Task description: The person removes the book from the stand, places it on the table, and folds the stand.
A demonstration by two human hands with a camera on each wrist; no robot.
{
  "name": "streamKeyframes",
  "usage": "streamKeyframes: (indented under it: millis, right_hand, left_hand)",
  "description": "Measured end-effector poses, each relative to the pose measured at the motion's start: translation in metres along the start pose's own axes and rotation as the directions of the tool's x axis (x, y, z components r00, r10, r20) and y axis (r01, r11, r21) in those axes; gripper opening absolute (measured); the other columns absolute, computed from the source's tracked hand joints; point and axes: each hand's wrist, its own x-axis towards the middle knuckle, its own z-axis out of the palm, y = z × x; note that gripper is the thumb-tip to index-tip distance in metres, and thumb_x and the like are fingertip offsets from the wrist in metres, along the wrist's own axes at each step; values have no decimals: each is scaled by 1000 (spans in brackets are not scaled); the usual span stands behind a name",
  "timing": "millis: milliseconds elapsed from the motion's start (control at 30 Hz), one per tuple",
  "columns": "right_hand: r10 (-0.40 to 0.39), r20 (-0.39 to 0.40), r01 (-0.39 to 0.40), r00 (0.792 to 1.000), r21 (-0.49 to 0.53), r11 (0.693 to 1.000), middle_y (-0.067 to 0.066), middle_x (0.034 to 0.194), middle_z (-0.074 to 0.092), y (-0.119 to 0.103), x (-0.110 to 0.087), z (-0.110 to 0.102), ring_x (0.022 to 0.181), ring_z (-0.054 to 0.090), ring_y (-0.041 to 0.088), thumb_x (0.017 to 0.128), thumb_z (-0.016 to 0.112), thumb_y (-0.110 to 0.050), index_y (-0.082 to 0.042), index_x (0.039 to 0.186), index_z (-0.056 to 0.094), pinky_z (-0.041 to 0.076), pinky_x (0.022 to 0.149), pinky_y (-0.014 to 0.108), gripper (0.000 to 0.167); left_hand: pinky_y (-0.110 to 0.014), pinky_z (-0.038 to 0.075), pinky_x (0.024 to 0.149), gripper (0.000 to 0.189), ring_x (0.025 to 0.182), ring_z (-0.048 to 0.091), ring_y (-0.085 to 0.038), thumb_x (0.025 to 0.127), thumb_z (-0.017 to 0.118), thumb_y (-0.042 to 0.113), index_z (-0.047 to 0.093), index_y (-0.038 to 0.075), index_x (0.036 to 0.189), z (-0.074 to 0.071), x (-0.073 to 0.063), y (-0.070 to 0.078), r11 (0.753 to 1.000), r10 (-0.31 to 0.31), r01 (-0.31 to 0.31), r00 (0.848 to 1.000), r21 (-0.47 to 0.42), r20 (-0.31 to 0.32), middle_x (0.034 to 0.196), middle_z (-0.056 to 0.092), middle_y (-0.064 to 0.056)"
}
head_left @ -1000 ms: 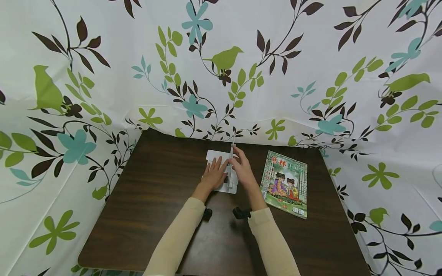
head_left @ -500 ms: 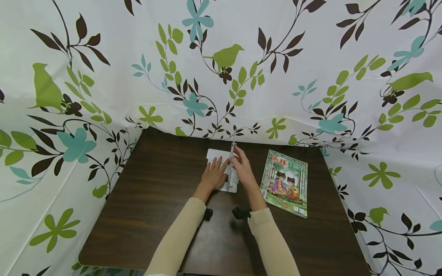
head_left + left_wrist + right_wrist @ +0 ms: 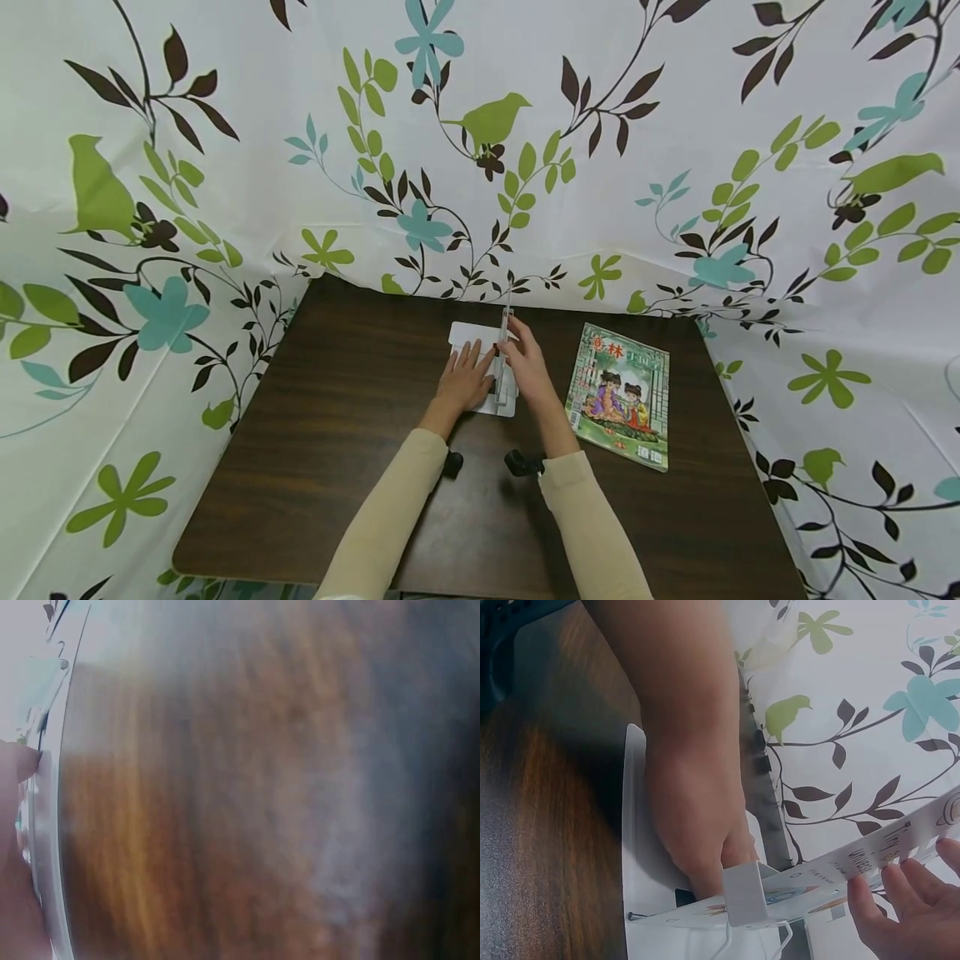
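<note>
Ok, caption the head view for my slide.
Left hand on a white base, right hand at a thin standing panel, magazine to their right on the dark table.

Pale glare sits on the dark-brown wood-grain tabletop (image 3: 465,542), nearer than the bare fingers (image 3: 466,356); left-wrist view heavily blurred.

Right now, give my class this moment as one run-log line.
Left hand: rests on white base | Right hand: touches upright panel | Magazine: on table, right of hands

A dark wood-grained table (image 3: 300,467) carries a white base (image 3: 476,335) and, right of it, a colourful magazine (image 3: 618,396)
</note>
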Motion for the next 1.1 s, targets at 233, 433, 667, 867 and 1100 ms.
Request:
streamKeyframes:
  millis: [233,433,667,867,1100]
  right_hand:
    - [16,-8,-16,1000,-8,1000,14,172,38,-3,-3,0,156,44,39,110,53,-18,-14,169,34,40,121,68,62]
    - [24,-4,-24,1000,9,1000,13,171,40,-5,-3,-1,155,45,38,111,54,-18,-15,168,36,40,121,66,60]
    - [25,12,-26,1000,25,999,13,171,39,-6,-2,0,155,44,39,109,57,-27,-16,168,37,41,122,64,63]
    - [29,34,-30,999,22,999,12,172,37,-5,-2,0,157,41,38,110,57,-29,-18,169,35,41,123,62,65]
    - [15,38,-17,999,46,999,13,172,34,-5,-2,-1,159,38,37,109,57,-28,-24,170,29,40,122,64,67]
  left_hand:
    - [-53,13,136,62,169,13,-32,115,42,43,27,26,173,3,0,2,1000,7,-7,1000,9,-19,182,16,-9]
    - [-53,13,136,62,169,13,-31,115,42,44,26,26,173,3,2,1,1000,7,-7,1000,10,-19,182,17,-9]
    - [-54,13,136,64,169,12,-32,115,43,40,23,25,174,0,0,-3,1000,18,-18,1000,-14,-2,182,16,-10]
    - [-56,19,135,60,168,19,-33,115,46,31,30,20,172,-7,-1,-4,996,45,-48,998,-81,-32,180,24,-12]
    - [-54,50,115,46,141,60,-36,117,44,27,52,9,158,-41,-4,10,817,43,-73,997,-572,-66,155,60,-17]
